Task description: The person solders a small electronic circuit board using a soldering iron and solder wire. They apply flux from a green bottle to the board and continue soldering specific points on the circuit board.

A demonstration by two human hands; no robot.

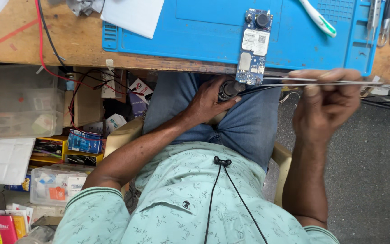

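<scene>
A narrow blue circuit board [253, 47] with a round black part and white labels lies on the blue work mat [204, 31], its lower end overhanging the wooden bench edge. My left hand [211, 101] sits below the bench edge over my lap, closed around a dark cylindrical tool handle [229, 88] that points up at the board's lower end. My right hand [328, 101] pinches long metal tweezers [294, 82], held level, with the tips reaching left to the board's bottom edge.
A white and green toothbrush [318, 18] lies on the mat. Scissors and metal tools [384, 22] rest at the right. White paper [134, 16] overlaps the mat's left corner. Red and black wires [50, 54] hang over the bench edge. Clear plastic boxes [19, 101] and clutter fill the floor on the left.
</scene>
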